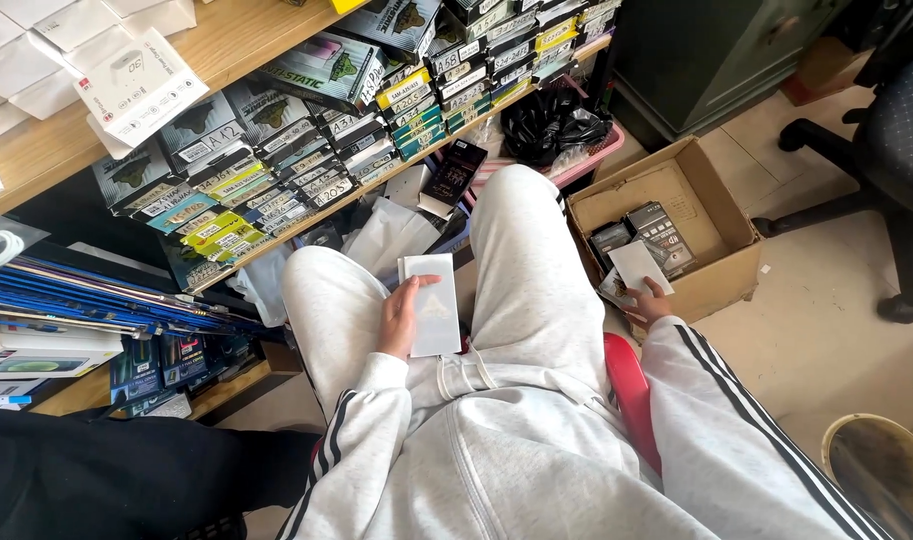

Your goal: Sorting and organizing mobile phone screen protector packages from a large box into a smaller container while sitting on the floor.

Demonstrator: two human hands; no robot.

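Head view: a seated person in a light grey tracksuit looks down at both hands; shelves of stock run from nine to twelve o'clock, and a cardboard box [721,280] sits on the floor at two o'clock.
Left hand [398,318]: rests on the lap, fingers closed along the left edge of a flat white pack [432,305], thumb across its face.
White pack: lies lengthwise between the thighs, touching the left hand, well apart from the right.
Right hand [648,298]: reaches out at three o'clock over the box's near wall, fingers pinched on the lower corner of a small white card pack [636,265].
Box contents: dark grey flat packs [648,232] stand just beyond the pinched one, at twelve o'clock from the right hand.
Hands to each other: well apart, each clamped on its own pack.
Doing it well: a judgement only; lifting the pinched pack straight up should keep it clear of the box wall and the leaning dark packs, while the left hand keeps its pack flat on the lap.
Nearby: a red stool edge [628,392] shows under the right thigh; a pink basket [588,160] of black bags stands at twelve o'clock.
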